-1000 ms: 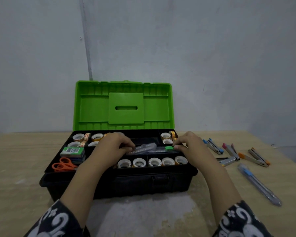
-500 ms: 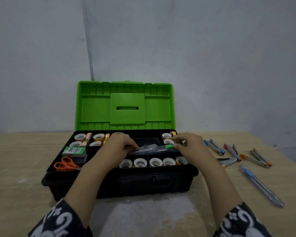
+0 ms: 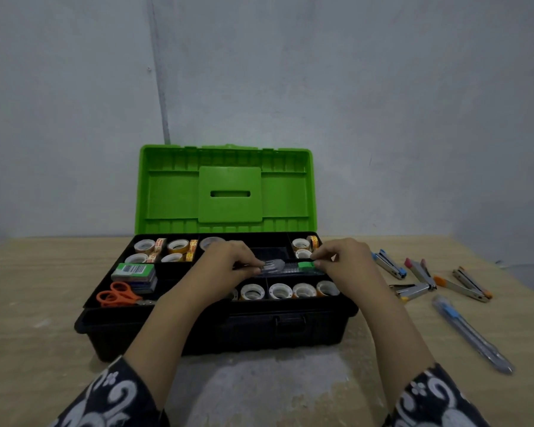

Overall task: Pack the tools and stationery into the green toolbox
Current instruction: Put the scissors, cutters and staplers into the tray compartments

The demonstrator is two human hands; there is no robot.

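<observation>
While both hands are over the tray, I judge the packing well past halfway but not finished. My left hand [image 3: 228, 263] pinches one end of a clear utility knife [image 3: 285, 268] and my right hand [image 3: 341, 260] pinches the other end by its green slider — fingers curled on it at both sides, holding it level just above the middle compartment of the green toolbox [image 3: 225, 186], whose lid stands open.

Already stowed, as far as I can see: tape rolls [image 3: 278, 291] along the front row and more in the back compartments, a stack of staple boxes [image 3: 134, 274] at the left, and the orange scissors [image 3: 117, 295] in front of them.

Left on the table [image 3: 28, 303] to the right of the box: a cluster of staple removers [image 3: 420, 274] — several, with coloured tips — and nearer me a second knife with a blue slider [image 3: 472, 334]. Those need packing before the lid can close.
</observation>
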